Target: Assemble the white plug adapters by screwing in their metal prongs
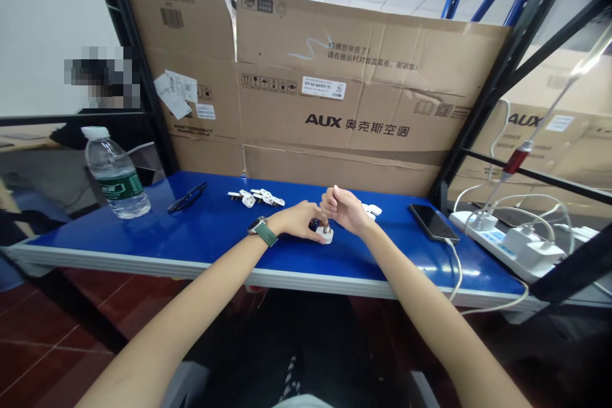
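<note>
A white power plug (326,236) sits on the blue tabletop with its metal pins pointing up. My left hand (306,220), with a watch on a green strap at its wrist, is closed on the plug's side. My right hand (348,209) is curled just above and to the right of the pins. What its fingers hold, if anything, is hidden. Behind the right hand, another white plug piece (373,210) partly shows. Several white plugs (248,198) with pins lie in a loose group farther left.
Black glasses (187,197) and a water bottle (117,178) stand at the left. A phone (433,223) with a white cable lies at the right, beside a power strip (502,245) with chargers. Cardboard (344,159) walls the table's back. A person (102,121) sits beyond, at left.
</note>
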`<state>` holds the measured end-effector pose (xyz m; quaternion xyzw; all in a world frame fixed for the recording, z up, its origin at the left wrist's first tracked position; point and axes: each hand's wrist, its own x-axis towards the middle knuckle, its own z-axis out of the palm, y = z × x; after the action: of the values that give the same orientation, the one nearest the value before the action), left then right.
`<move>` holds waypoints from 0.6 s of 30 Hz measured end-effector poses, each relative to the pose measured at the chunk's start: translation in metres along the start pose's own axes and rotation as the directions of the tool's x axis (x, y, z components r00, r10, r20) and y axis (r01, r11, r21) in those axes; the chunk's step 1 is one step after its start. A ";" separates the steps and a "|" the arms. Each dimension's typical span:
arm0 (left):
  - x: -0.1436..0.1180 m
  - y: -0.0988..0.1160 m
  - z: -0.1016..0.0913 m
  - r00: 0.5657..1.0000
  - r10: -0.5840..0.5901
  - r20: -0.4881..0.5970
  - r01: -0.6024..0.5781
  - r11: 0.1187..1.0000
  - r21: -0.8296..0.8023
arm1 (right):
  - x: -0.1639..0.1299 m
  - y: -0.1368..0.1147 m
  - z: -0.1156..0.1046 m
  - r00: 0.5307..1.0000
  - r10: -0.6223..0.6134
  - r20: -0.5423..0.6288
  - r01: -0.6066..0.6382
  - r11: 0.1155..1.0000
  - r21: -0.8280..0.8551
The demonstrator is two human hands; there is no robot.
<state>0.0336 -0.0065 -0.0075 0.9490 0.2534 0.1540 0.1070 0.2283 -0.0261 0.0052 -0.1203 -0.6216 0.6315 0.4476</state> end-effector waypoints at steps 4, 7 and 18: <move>0.000 0.001 0.000 1.000 0.004 -0.009 -0.004 1.000 0.006 | 0.000 0.001 0.002 1.000 -0.004 -0.017 0.005 0.999 0.046; 0.000 0.002 -0.001 1.000 0.009 -0.005 -0.009 1.000 -0.017 | -0.001 0.001 0.002 0.999 -0.024 -0.039 0.027 0.997 0.069; 0.000 -0.002 0.002 1.000 0.020 -0.013 -0.020 0.999 -0.038 | 0.002 0.003 -0.001 0.998 -0.033 -0.056 0.031 0.999 -0.028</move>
<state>0.0337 -0.0045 -0.0102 0.9483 0.2416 0.1659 0.1221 0.2271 -0.0235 0.0033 -0.1342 -0.6192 0.6120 0.4734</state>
